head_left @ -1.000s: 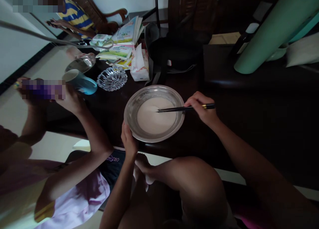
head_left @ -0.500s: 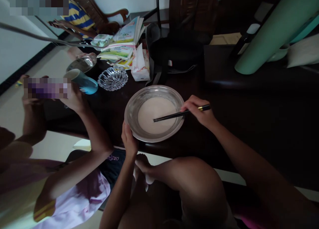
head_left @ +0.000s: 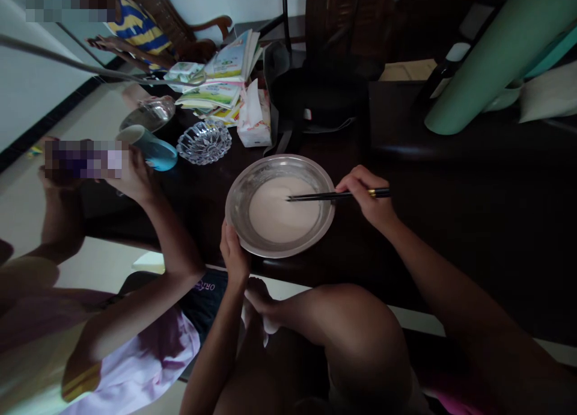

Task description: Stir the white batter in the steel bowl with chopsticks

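A round metal bowl [head_left: 238, 189] stands on the dark table, part filled with a thick whitish liquid [head_left: 279, 219]. My left hand [head_left: 234, 252] grips the bowl at its near left rim, thumb along the outer wall; the other fingers are hidden beneath. Closed round a pair of black chopsticks [head_left: 322, 196] with gold bands, my right hand [head_left: 367, 195] is at the bowl's right edge. The chopsticks lie nearly level across the rim, and their tips dip into the liquid near its middle, where faint swirls show.
Left of the bowl are a glass dish [head_left: 204, 142], a blue mug [head_left: 155, 150], another metal bowl [head_left: 151, 115], a tissue pack [head_left: 253, 120] and stacked booklets [head_left: 220, 72]. A black bag [head_left: 320, 96] lies behind. A green cylinder [head_left: 478, 72] leans at right. Two people sit at left.
My right hand has swept the chopstick tips toward the near side of the bowl and back to the far middle of the liquid. My left hand and the bowl stay put.
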`<move>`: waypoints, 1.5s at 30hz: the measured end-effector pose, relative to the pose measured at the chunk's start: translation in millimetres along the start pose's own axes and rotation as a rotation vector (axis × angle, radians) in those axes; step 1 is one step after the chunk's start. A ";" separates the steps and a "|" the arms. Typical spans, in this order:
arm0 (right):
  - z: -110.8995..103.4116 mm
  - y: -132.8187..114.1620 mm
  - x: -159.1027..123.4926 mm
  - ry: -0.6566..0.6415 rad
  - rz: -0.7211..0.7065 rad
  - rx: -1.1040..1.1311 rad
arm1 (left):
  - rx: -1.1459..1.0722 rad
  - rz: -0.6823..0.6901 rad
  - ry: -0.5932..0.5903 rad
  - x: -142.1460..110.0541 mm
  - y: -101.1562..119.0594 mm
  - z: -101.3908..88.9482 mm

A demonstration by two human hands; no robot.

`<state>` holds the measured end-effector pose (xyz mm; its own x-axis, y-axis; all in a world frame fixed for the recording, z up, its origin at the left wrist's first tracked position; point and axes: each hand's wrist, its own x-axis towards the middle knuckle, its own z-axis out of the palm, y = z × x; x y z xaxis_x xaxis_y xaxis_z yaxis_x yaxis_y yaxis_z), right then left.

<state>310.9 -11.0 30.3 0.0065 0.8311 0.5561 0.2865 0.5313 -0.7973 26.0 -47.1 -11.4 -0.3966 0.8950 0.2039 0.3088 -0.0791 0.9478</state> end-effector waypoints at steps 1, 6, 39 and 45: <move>-0.3 0.1 -0.1 0.026 0.025 0.028 | -0.001 0.003 -0.003 -0.1 0.0 0.0; 2.2 -0.4 -0.4 -0.158 -0.056 0.009 | 0.010 0.002 0.002 -0.5 -0.4 -0.1; 1.2 0.0 0.2 0.002 0.007 0.029 | 0.004 0.026 -0.002 0.7 -0.7 0.3; 2.0 0.4 -0.4 -0.174 -0.043 0.014 | 0.011 0.031 0.005 0.8 -0.3 0.9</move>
<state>309.1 -10.8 29.3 -0.1717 0.8230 0.5415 0.2694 0.5679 -0.7778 26.4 -45.9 -11.7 -0.3910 0.8900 0.2347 0.3305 -0.1022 0.9383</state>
